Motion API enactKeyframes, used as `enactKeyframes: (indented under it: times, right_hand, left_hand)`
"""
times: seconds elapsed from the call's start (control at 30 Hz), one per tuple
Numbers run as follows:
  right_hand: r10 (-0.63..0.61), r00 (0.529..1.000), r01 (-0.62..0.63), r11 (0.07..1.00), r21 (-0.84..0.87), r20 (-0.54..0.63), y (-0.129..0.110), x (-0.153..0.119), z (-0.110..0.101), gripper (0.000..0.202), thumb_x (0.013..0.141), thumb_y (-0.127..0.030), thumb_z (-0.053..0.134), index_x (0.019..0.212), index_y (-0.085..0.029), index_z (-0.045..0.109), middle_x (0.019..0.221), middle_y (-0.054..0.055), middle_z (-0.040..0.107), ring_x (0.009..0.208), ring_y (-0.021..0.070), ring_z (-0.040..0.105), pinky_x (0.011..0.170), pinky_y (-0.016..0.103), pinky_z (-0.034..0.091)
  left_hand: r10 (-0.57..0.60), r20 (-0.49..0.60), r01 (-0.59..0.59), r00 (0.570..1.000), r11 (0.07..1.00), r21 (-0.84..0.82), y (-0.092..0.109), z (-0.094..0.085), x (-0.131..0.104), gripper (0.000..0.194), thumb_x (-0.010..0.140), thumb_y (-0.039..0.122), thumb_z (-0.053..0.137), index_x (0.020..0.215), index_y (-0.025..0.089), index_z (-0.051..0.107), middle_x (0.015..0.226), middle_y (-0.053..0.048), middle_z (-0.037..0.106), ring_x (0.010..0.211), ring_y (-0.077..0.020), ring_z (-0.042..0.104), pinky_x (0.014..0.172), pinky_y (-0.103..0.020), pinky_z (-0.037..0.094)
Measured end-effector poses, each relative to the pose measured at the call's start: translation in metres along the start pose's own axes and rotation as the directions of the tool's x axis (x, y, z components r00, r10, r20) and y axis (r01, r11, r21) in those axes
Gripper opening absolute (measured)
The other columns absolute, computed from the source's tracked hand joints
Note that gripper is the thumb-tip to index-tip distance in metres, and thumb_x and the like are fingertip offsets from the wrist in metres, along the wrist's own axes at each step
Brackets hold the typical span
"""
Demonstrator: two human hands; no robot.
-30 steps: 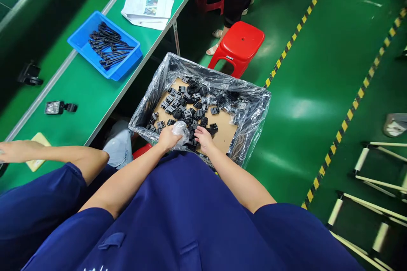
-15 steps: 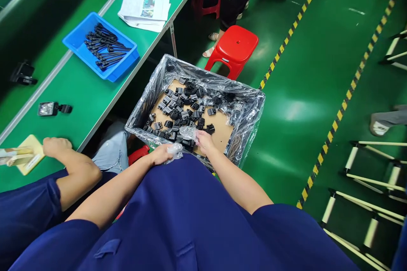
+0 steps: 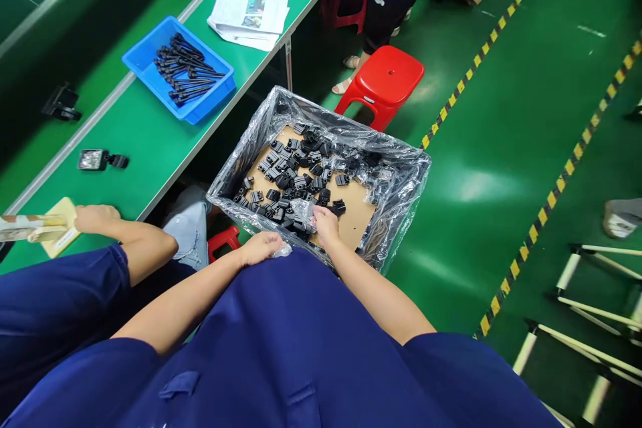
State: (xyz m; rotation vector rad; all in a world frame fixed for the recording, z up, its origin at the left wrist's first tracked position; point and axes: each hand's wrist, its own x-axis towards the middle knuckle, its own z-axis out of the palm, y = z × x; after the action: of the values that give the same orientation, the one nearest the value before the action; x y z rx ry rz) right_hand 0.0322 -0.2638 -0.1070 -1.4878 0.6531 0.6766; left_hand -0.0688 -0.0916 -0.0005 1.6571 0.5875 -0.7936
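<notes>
A cardboard box lined with clear plastic point(image 3: 401, 167) stands on the floor in front of me, with several small black plastic parts point(image 3: 293, 174) scattered on its bottom. My left hand point(image 3: 261, 247) rests at the box's near rim, closed on a crumpled bit of clear plastic film point(image 3: 281, 251). My right hand point(image 3: 326, 224) is inside the box at the near edge, fingers touching black parts and a small clear bag point(image 3: 303, 210). Whether it grips one is hidden.
A green workbench point(image 3: 150, 140) runs along the left with a blue tray of black rods point(image 3: 178, 70), papers point(image 3: 249, 10) and a small black lamp unit point(image 3: 95, 160). A co-worker's arm point(image 3: 125, 234) reaches over it. A red stool point(image 3: 384, 80) stands behind the box.
My left hand has pulled back from inside the box to its near rim with the film. My right hand stayed among the parts. The co-worker's arm drew nearer along the bench.
</notes>
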Motion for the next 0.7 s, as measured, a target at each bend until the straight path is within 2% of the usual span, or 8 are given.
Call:
enactKeyframes:
  times: [0.13,0.23,0.33,0.4,0.47,0.53,0.63,0.7]
  right_hand:
    - [-0.083,0.996,0.085,0.992,-0.09,0.023,0.0,-0.005,0.005,0.032,0.067,-0.03,0.059,0.095,-0.021,0.072,0.078,0.001,0.07,0.065,0.0147,0.058,0.061,0.026,0.046]
    - [-0.127,0.99,0.134,0.984,-0.114,0.068,-0.001,-0.01,0.015,0.029,0.068,-0.034,0.059,0.091,-0.022,0.071,0.073,0.0,0.067,0.066,0.0162,0.058,0.062,0.027,0.046]
    - [-0.116,0.988,0.127,0.986,-0.111,0.099,-0.004,-0.019,0.03,0.024,0.068,-0.033,0.058,0.087,-0.022,0.067,0.072,0.0,0.065,0.065,0.0165,0.057,0.062,0.028,0.045]
    - [-0.103,0.99,0.111,0.99,-0.089,0.094,-0.009,-0.025,0.039,0.021,0.066,-0.031,0.06,0.085,-0.021,0.064,0.073,0.0,0.064,0.066,0.016,0.057,0.063,0.027,0.045]
    - [-0.098,0.989,0.107,0.991,-0.079,0.111,-0.015,-0.03,0.045,0.018,0.064,-0.028,0.062,0.08,-0.02,0.062,0.075,0.0,0.064,0.069,0.0153,0.056,0.064,0.026,0.045]
    - [-0.103,0.982,0.115,0.991,-0.069,0.158,-0.02,-0.034,0.048,0.017,0.064,-0.03,0.065,0.076,-0.02,0.062,0.076,0.0,0.064,0.07,0.0148,0.055,0.065,0.026,0.044]
    - [-0.129,0.959,0.128,0.992,0.021,0.252,-0.023,-0.038,0.048,0.022,0.066,-0.038,0.067,0.077,-0.019,0.064,0.077,0.0,0.064,0.071,0.0145,0.054,0.069,0.027,0.045]
    - [-0.129,0.937,0.111,0.991,0.074,0.323,-0.022,-0.039,0.049,0.025,0.064,-0.039,0.069,0.079,-0.019,0.066,0.077,0.0,0.065,0.072,0.0146,0.055,0.07,0.027,0.046]
  left_hand:
    - [0.123,-0.268,-0.045,0.956,0.96,0.278,0.008,0.004,0.002,0.032,0.057,0.045,0.08,0.069,0.021,0.063,0.065,0.0,0.06,0.059,-0.0154,0.049,0.058,-0.026,0.036]
    - [0.165,-0.371,-0.029,0.914,0.938,0.344,0.024,0.005,0.004,0.027,0.059,0.038,0.079,0.069,0.022,0.06,0.065,0.001,0.057,0.065,-0.0176,0.051,0.066,-0.029,0.041]
    - [0.227,-0.314,-0.148,0.922,0.956,0.255,0.037,0.008,0.009,0.021,0.06,0.022,0.074,0.079,0.021,0.065,0.078,-0.002,0.061,0.078,-0.0204,0.058,0.081,-0.034,0.046]
    - [0.279,-0.259,-0.235,0.925,0.954,0.188,0.041,0.011,0.013,0.031,0.055,0.012,0.073,0.085,0.019,0.07,0.105,-0.008,0.063,0.104,-0.0259,0.059,0.098,-0.038,0.043]
    - [0.273,-0.273,-0.233,0.922,0.958,0.17,0.041,0.012,0.017,0.039,0.053,0.008,0.071,0.091,0.017,0.073,0.131,-0.013,0.052,0.129,-0.031,0.046,0.111,-0.041,0.033]
    - [0.219,-0.329,-0.172,0.919,0.971,0.167,0.038,0.011,0.018,0.045,0.055,0.008,0.069,0.099,0.017,0.074,0.144,-0.015,0.041,0.14,-0.0332,0.032,0.116,-0.043,0.027]
    - [0.166,-0.356,-0.136,0.919,0.985,0.107,0.034,0.008,0.018,0.055,0.053,0.008,0.07,0.107,0.018,0.072,0.146,-0.014,0.041,0.141,-0.0344,0.03,0.115,-0.044,0.027]
    - [0.111,-0.358,-0.13,0.927,0.991,-0.03,0.031,0.007,0.02,0.057,0.051,0.007,0.071,0.106,0.018,0.071,0.129,-0.013,0.057,0.128,-0.0329,0.047,0.107,-0.044,0.038]
